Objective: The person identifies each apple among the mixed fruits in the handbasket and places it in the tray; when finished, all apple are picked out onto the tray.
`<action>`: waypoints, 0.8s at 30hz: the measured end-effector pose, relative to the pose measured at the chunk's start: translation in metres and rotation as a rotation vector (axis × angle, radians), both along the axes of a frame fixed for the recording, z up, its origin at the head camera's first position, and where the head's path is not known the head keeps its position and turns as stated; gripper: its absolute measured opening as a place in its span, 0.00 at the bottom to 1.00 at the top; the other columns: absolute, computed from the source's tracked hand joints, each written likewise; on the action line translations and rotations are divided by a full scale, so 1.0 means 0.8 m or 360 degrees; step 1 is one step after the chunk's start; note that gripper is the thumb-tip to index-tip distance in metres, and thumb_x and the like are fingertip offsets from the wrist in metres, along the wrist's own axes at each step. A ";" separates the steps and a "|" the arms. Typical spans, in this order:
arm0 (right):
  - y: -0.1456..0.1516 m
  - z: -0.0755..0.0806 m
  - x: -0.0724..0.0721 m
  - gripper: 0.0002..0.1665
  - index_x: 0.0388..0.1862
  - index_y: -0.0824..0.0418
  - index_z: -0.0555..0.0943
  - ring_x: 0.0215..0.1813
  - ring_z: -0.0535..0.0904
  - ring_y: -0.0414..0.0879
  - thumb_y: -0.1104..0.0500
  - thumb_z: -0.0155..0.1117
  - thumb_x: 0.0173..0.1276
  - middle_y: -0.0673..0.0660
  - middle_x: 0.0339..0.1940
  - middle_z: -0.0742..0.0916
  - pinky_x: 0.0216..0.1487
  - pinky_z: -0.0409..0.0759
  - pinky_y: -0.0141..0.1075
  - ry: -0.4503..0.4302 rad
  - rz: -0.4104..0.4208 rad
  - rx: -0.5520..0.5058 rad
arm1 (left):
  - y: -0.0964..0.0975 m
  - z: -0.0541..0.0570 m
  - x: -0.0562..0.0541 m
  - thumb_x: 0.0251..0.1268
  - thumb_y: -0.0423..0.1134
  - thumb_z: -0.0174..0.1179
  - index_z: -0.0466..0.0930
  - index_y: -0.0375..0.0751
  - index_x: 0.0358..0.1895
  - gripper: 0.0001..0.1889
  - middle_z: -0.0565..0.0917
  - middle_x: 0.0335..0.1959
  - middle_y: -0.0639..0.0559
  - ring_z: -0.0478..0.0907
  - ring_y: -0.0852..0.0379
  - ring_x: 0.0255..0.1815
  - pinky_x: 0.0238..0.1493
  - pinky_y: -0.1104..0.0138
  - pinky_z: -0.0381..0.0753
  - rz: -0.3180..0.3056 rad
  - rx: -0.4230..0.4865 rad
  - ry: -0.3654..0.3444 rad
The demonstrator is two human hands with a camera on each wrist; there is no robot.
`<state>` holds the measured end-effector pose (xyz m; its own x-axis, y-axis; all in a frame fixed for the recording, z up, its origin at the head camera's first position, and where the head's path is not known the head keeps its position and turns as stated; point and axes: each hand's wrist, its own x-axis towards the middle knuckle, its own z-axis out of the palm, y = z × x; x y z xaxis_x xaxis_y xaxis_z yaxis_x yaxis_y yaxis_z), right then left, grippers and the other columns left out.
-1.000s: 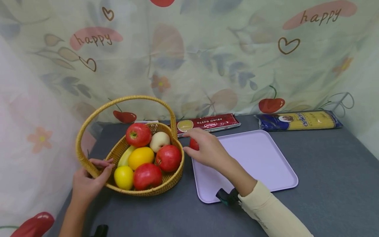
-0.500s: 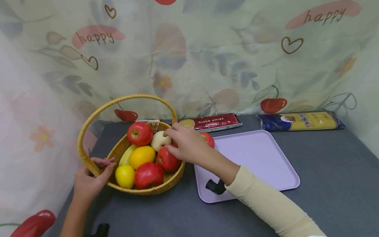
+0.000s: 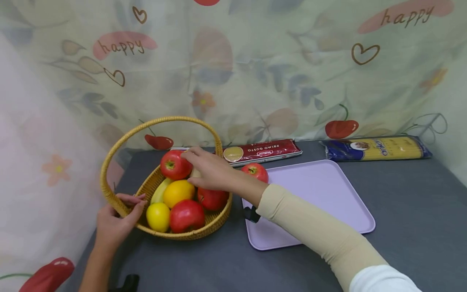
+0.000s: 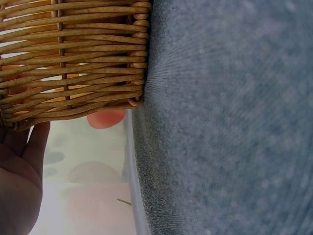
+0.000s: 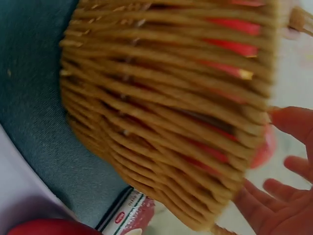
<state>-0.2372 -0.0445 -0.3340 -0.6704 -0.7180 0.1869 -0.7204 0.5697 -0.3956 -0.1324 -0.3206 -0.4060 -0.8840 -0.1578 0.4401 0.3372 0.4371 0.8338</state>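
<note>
1. Behind everything hangs a thin printed curtain [image 3: 255, 61] with leaves, hearts and "happy"; below it lies the grey felt-like table [image 3: 401, 251], matte and finely grained in the left wrist view.
2. Near the table's middle lies a lilac tray [image 3: 321, 194], smooth, shallow, round-cornered; one red apple [image 3: 256, 171] sits at its far left corner.
3. Toward the left edge stands the basket [image 3: 109, 194], woven of stiff cane with a high arched handle; glossy round fruit fills it, red apples, an orange, a lemon.
4. Along the far edge lie two crinkly pasta packs, red [image 3: 262, 151] and blue [image 3: 375, 147].
5. The right hand [image 3: 209, 173] reaches into the basket, fingers loosely spread over a pale fruit, which is mostly hidden; a closed grip cannot be told; a good lift would wrap the fruit fully, since such smooth skins probably slip.
6. The left hand [image 3: 114, 219] holds the near rim, fingers curled over it; keeping that brace should stop tipping.
</note>
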 end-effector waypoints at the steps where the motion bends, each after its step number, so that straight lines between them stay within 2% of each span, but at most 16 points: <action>1: -0.004 -0.002 -0.002 0.40 0.75 0.56 0.66 0.63 0.75 0.51 0.51 0.69 0.69 0.58 0.70 0.71 0.62 0.77 0.41 0.0026 0.0001 0.0001 | 0.000 0.000 0.000 0.52 0.17 0.70 0.82 0.26 0.36 0.09 0.87 0.32 0.52 0.86 0.64 0.39 0.38 0.75 0.83 0.0006 0.0006 -0.0007; 5: -0.017 -0.013 -0.008 0.42 0.77 0.57 0.63 0.64 0.74 0.55 0.50 0.69 0.69 0.61 0.72 0.69 0.65 0.74 0.42 0.0167 -0.0013 0.0037 | 0.001 0.000 0.000 0.53 0.18 0.70 0.81 0.26 0.36 0.09 0.87 0.32 0.52 0.86 0.63 0.39 0.38 0.75 0.83 0.0019 0.0011 -0.0028; 9: -0.026 -0.022 -0.013 0.45 0.78 0.57 0.61 0.67 0.71 0.56 0.51 0.70 0.68 0.62 0.75 0.66 0.69 0.70 0.42 0.0226 -0.0029 0.0029 | 0.002 0.001 0.001 0.54 0.19 0.70 0.82 0.27 0.36 0.09 0.87 0.33 0.52 0.87 0.62 0.40 0.39 0.75 0.84 0.0023 0.0010 -0.0040; 16: -0.031 -0.035 -0.018 0.47 0.80 0.55 0.58 0.69 0.68 0.55 0.53 0.71 0.67 0.60 0.76 0.64 0.68 0.72 0.42 0.0119 -0.0069 -0.0050 | 0.004 0.002 0.004 0.55 0.20 0.70 0.81 0.28 0.37 0.09 0.87 0.34 0.53 0.86 0.64 0.40 0.39 0.75 0.83 0.0055 0.0011 -0.0069; 22: -0.036 -0.040 -0.022 0.49 0.81 0.55 0.55 0.69 0.67 0.54 0.54 0.70 0.67 0.58 0.77 0.64 0.67 0.72 0.43 0.0127 -0.0096 -0.0079 | 0.005 0.002 0.003 0.55 0.20 0.70 0.81 0.27 0.37 0.09 0.87 0.34 0.52 0.86 0.63 0.41 0.40 0.75 0.83 0.0040 0.0023 -0.0051; 24: -0.038 -0.040 -0.023 0.49 0.81 0.55 0.55 0.69 0.67 0.53 0.53 0.70 0.68 0.57 0.77 0.63 0.68 0.72 0.42 0.0084 -0.0085 -0.0106 | 0.004 0.001 0.002 0.54 0.19 0.70 0.81 0.27 0.37 0.09 0.87 0.34 0.53 0.86 0.64 0.41 0.41 0.76 0.83 0.0036 0.0013 -0.0040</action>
<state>-0.2559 -0.0747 -0.3656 -0.6953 -0.6665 0.2689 -0.7106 0.5814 -0.3962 -0.1311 -0.3175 -0.4055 -0.8910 -0.1813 0.4163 0.3061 0.4374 0.8456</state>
